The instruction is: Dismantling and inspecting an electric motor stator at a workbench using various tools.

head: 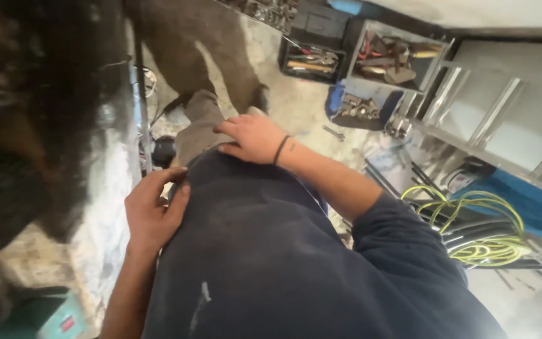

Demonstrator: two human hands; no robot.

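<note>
Your left hand (152, 210) and right hand (255, 137) both rest at frame centre, fingers loosely apart, flat on the dark blue sweatshirt (252, 251), clamping nothing. Yellow cable (472, 220) coils at right.

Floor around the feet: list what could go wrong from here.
1. The yellow cable coil lies loose on the floor beside the right arm; a step that way could snag a foot.
2. A wrench and open tool trays sit on the floor just ahead, likely trip or slip points.
3. Both the left hand and right hand rest on the dark garment, so neither is free to catch a stumble.
</note>
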